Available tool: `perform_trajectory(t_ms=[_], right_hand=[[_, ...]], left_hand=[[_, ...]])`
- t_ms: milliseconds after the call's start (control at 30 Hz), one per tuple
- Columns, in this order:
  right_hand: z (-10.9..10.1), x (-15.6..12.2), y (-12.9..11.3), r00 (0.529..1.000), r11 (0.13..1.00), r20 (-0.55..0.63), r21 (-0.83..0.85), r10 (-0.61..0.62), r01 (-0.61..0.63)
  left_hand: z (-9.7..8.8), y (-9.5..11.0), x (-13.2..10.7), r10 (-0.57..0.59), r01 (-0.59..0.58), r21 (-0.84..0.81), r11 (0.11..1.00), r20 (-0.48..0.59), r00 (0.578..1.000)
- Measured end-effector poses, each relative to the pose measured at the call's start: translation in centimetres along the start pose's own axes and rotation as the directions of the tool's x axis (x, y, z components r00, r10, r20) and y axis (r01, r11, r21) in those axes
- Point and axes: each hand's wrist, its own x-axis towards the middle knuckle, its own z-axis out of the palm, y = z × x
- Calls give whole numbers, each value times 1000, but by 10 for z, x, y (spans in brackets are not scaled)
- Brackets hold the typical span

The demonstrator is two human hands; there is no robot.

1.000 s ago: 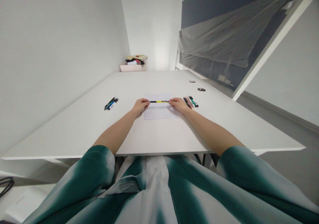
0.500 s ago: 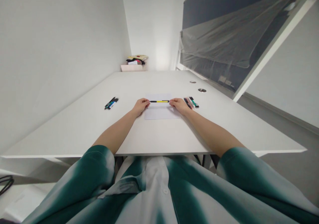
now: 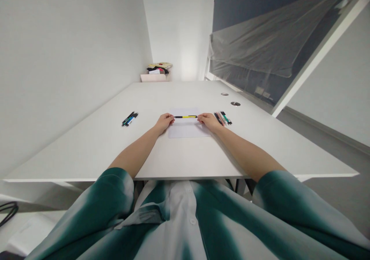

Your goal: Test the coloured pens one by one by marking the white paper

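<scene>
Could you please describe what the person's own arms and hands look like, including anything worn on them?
The left hand and right hand are bare, and no watch or bracelet shows on either forearm. The left sleeve and right sleeve are wide, ending near the elbows, in blurred dark green and pale bands that match the buttoned shirt.

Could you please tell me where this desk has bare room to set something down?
Bare desk lies between the paper and the near edge, and beyond the paper. It is crowded where the left hand and right hand hold a yellow pen, beside a cluster of pens.
</scene>
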Motion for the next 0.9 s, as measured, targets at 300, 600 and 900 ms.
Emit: perform_trajectory(t_ms=[300,600,900], right_hand=[[2,-3,-2,1000,1000,6,-10,-18,18],[1,-4,-4,999,998,32,-43,-42,43],[1,-8,-8,998,998,49,-46,-34,36]], left_hand=[[-1,-3,4,5,-5,32,999,-2,1000],[0,0,0,17,-17,35,999,5,1000],[-1,-3,2,34,-35,52,998,23,999]])
